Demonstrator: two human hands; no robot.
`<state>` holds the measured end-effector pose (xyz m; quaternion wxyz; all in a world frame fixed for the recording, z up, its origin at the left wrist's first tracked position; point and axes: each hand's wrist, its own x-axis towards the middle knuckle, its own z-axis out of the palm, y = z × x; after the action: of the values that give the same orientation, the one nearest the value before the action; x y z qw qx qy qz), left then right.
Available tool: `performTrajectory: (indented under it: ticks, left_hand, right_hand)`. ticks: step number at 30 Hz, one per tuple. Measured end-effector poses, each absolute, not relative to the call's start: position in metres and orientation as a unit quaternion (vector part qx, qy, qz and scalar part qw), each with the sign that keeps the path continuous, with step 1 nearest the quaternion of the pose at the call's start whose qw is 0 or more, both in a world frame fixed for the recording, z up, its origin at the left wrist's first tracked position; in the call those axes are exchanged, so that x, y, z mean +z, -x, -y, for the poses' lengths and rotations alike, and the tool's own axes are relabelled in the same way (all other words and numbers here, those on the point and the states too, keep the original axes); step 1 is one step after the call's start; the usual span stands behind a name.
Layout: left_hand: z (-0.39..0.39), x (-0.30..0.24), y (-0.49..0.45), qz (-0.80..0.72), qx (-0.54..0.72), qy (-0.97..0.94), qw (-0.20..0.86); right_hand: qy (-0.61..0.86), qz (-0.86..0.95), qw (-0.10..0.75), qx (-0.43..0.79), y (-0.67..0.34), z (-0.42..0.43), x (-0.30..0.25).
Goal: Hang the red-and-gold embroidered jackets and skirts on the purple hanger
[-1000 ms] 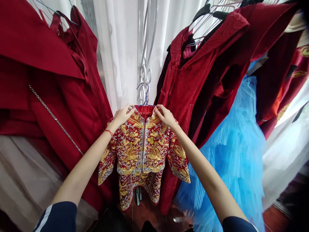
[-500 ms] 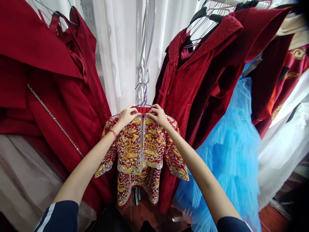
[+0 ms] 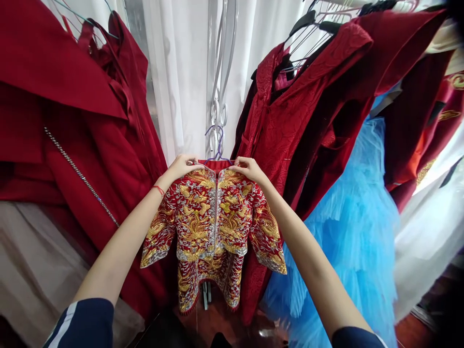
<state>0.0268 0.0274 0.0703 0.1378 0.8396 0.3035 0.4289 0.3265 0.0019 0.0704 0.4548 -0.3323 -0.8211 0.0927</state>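
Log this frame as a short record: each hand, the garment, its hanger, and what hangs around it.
Left hand: pinches the embroidered jacket beside its collar; red cord at the wrist
Right hand: pinches the jacket at the collar's other side
Jacket: red, with gold and silver embroidery, upright
Below jacket: matching fringed piece
Hanger: purple hanger at the collar; whether it is hooked on anything is unclear
Left side: dark red garments
Right side: red patterned dress, blue ruffled dress
Behind: white curtain
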Motion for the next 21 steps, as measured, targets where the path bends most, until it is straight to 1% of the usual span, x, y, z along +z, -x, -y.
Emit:
performTrajectory:
  ticks: [2,5,8,11,13,16,19,21]
  left_hand:
    - [-0.033,0.062,-0.03,-0.305,0.473,-0.805,0.19]
    - [-0.042,0.054,-0.033,-0.293,0.501,-0.778,0.241]
    - [-0.044,0.054,-0.033,-0.299,0.501,-0.762,0.28]
    - [-0.038,0.057,-0.03,-0.314,0.489,-0.759,0.295]
    - [-0.034,0.057,-0.03,-0.326,0.486,-0.766,0.266]
    - [-0.031,0.052,-0.033,-0.352,0.493,-0.777,0.172]
    - [-0.029,0.046,-0.036,-0.392,0.511,-0.763,0.063]
    - [-0.027,0.045,-0.035,-0.405,0.506,-0.761,0.028]
  right_hand:
    - [0.343,0.788,0.495,0.125,-0.324,-0.006,0.062]
    - [0.338,0.761,0.53,0.159,-0.321,-0.009,0.052]
    - [0.331,0.745,0.543,0.203,-0.321,-0.008,0.051]
    - [0.345,0.739,0.533,0.224,-0.321,-0.004,0.055]
    - [0.365,0.749,0.513,0.206,-0.322,-0.003,0.056]
    - [0.385,0.765,0.491,0.157,-0.322,-0.006,0.053]
    - [0.394,0.754,0.513,0.113,-0.32,-0.01,0.049]
    - [0.391,0.756,0.516,0.096,-0.322,-0.01,0.047]
